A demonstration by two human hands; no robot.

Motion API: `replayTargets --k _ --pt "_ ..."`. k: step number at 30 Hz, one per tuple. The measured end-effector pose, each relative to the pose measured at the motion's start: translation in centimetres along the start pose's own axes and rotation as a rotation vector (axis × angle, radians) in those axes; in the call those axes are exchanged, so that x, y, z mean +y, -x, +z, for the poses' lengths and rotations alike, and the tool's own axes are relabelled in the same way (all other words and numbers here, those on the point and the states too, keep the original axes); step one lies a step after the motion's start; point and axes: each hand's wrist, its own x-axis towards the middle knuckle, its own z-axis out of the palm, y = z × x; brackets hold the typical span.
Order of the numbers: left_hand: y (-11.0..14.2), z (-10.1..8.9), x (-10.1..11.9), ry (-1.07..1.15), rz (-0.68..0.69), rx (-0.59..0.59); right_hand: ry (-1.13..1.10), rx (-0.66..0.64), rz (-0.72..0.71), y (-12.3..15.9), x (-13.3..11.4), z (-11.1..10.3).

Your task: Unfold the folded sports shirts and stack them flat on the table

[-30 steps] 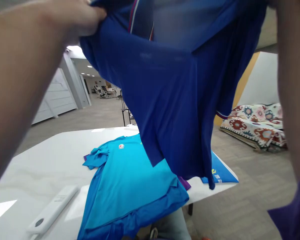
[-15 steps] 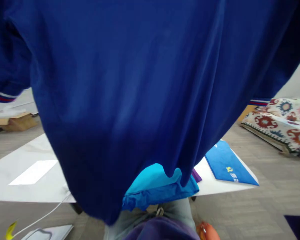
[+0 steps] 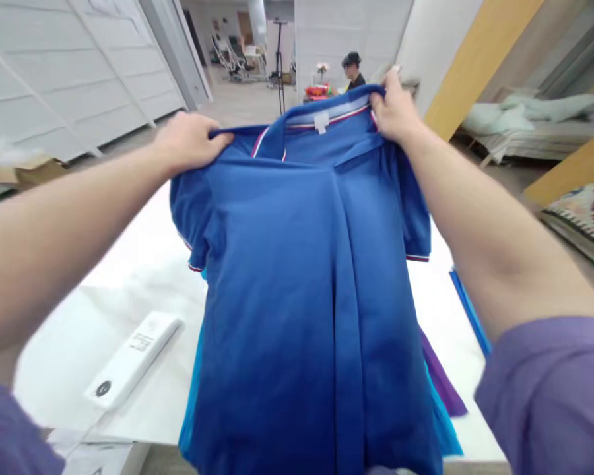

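A blue polo shirt (image 3: 277, 277) with white and red trim hangs stretched between my hands, its collar at the top and a white label inside the neck. My left hand (image 3: 193, 140) pinches the shirt at the left shoulder. At the right side of the collar, my right hand (image 3: 393, 109) grips the cloth with closed fingers. Both arms reach forward. Behind and below the shirt, light blue cloth (image 3: 443, 422) and purple cloth (image 3: 443, 376) stick out on the white table. The lower hem runs out of view.
On the white table (image 3: 54, 349) lies a white power strip-like device (image 3: 133, 359) with a cable, left of the shirt. A blue item (image 3: 470, 313) lies at the right. A person (image 3: 354, 69) is far back, near a tripod (image 3: 279, 66). A patterned cushion (image 3: 587, 211) stands right.
The shirt was held up close, filling most of the view. Now it hangs farther forward and lower, with collar, both hands and forearms in view. The camera looks more forward.
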Motion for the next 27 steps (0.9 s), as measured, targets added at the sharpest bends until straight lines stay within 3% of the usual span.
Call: replayTargets --k 3,5,7,10,13,16,20,21,23,27 --pt "-1.9 13.7 -1.6 0.018 -0.115 -0.151 -0.03 -0.03 0.153 -1.1 3.1 13.3" --pt "-2.5 20.8 -2.9 0.021 -0.16 -0.239 -0.033 -0.164 0.241 -0.4 5.9 20.1" --pt "-2.9 25.7 -4.3 0.032 -0.186 -0.282 0.01 -0.287 0.312 0.8 9.3 24.2" --pt "-3.6 29.1 -6.5 0.067 -0.241 -0.266 0.09 -0.433 0.344 3.3 14.3 25.3" --pt "-3.6 28.9 -8.2 0.106 -0.306 -0.222 0.121 -0.488 0.359 7.1 17.4 22.8" --pt "-1.8 26.1 -9.6 0.166 -0.366 -0.226 0.046 -0.536 0.398 12.2 18.2 19.4" --pt "3.6 20.3 -10.9 0.287 -0.364 -0.501 -0.147 -0.591 0.404 18.2 17.9 15.7" --pt "5.1 18.9 -11.0 0.336 -0.334 -0.568 -0.204 -0.551 0.433 19.2 17.8 15.1" --pt "7.8 16.6 -10.8 0.437 -0.291 -0.576 -0.325 -0.416 0.527 20.2 17.7 13.9" --pt "9.5 14.2 -9.7 0.483 -0.356 -0.323 -0.334 -0.153 0.588 19.2 18.2 11.9"
